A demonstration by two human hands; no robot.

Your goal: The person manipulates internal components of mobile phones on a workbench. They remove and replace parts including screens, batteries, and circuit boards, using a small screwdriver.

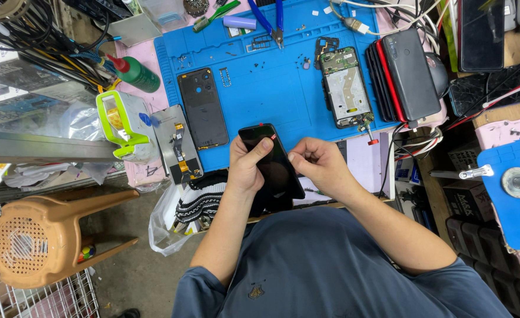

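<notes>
— So what's in the hands?

— A black phone screen, a flat glossy slab with rounded corners and a small red tab at its top edge. The left hand is wrapped round its left side, thumb pressed on the glass near the top. The right hand sits just beside its right edge, thumb and forefinger pinched narrow; whether anything small is between them, I cannot tell.

— Where is it over the bench?

— Held above the near edge of the blue mat, which looks rubbery, with moulded ridges and little trays along its far edge.

— And on the mat?

— A dark back cover, matte and rectangular, lies toward the left side. An opened phone frame lies toward the right, bare metal and green circuit board showing, with a red-handled screwdriver at its near end. Tiny dark screws are scattered between them. Blue-handled cutters rest at the far edge.

— Off the mat?

— A display panel with an orange ribbon cable lies at the mat's left edge, next to a lime-green plastic holder. A stack of phones, black and red, stands at the right edge.
</notes>
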